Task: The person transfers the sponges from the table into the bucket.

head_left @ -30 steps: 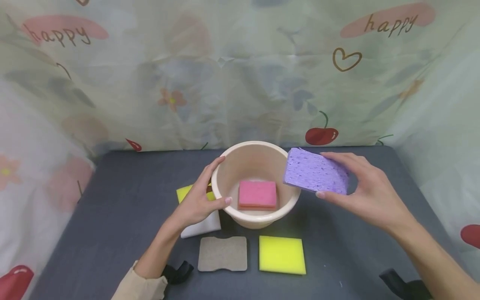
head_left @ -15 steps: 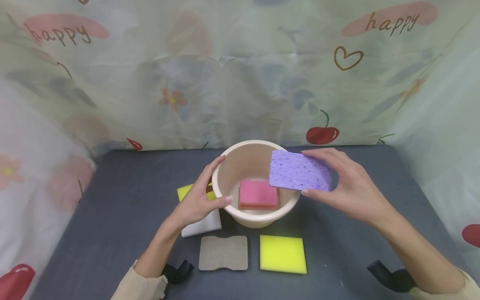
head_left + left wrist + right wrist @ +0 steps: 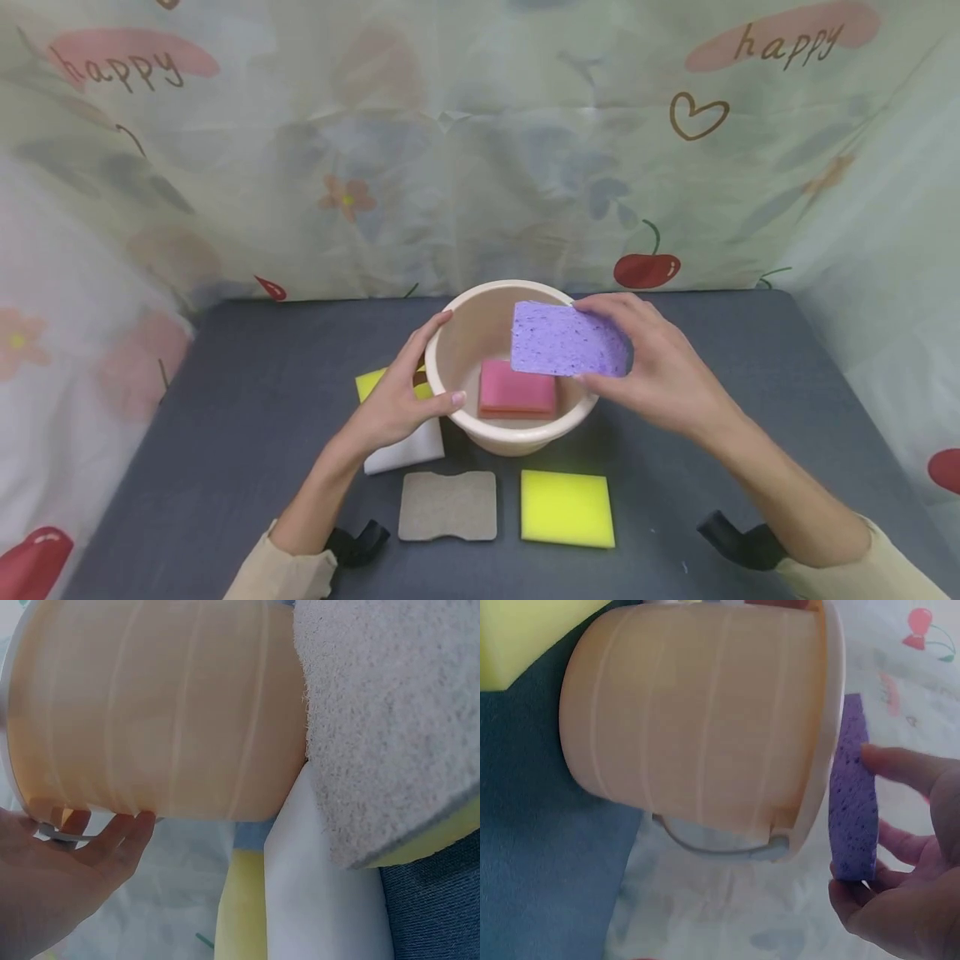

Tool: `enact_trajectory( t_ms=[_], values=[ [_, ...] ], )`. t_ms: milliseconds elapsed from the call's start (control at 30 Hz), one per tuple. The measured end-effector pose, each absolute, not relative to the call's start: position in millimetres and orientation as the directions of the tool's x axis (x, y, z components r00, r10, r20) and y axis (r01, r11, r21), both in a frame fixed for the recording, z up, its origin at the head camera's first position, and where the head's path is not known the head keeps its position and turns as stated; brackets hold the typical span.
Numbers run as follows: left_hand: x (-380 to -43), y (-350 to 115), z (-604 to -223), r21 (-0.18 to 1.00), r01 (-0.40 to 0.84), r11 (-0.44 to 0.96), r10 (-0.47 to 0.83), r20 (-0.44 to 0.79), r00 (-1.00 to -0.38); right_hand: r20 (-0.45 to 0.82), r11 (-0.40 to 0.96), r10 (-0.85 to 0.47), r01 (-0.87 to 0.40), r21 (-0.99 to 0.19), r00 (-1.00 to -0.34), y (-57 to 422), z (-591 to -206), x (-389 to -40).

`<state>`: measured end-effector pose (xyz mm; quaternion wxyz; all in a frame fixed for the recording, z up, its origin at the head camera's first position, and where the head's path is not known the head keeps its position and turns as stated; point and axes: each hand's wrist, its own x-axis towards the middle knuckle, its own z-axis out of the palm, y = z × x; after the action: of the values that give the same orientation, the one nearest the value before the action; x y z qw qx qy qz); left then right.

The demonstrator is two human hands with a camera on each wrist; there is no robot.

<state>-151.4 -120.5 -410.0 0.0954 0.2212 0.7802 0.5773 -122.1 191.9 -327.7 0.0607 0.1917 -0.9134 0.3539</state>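
Observation:
My right hand [image 3: 652, 367] holds a purple speckled sponge [image 3: 566, 340] by its right end, thumb on the near edge and fingers on the far one. The sponge hangs over the right part of a cream plastic bucket [image 3: 513, 436], level with the rim in the right wrist view. A pink sponge [image 3: 517, 392] lies flat on the bucket's floor, its upper right corner behind the purple one. On the bucket's left side, my left hand [image 3: 397, 400] grips the rim, thumb over the edge and fingers along the outside, near the grey handle [image 3: 727, 851].
Before the bucket lie a grey-topped scouring sponge [image 3: 447, 506] and a yellow sponge [image 3: 567, 510] on the dark cloth. A white sponge [image 3: 411, 450] and another yellow piece [image 3: 370, 383] sit to the left, partly under my left arm. A printed curtain [image 3: 465, 167] hangs behind.
My right hand has carried the purple sponge leftward, from beside the bucket's right rim to over its opening. The left hand and bucket stay in place.

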Motion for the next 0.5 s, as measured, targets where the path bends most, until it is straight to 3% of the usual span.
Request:
enact_trajectory(
  t_ms=[500],
  values=[
    [-151.6, -120.5, -409.7, 0.946, 0.236, 0.221, 0.449, 0.116, -0.886, 0.221, 0.663, -0.335, -0.396, -0.636, -0.916, 167.2, -334.7, -128.8]
  ],
)
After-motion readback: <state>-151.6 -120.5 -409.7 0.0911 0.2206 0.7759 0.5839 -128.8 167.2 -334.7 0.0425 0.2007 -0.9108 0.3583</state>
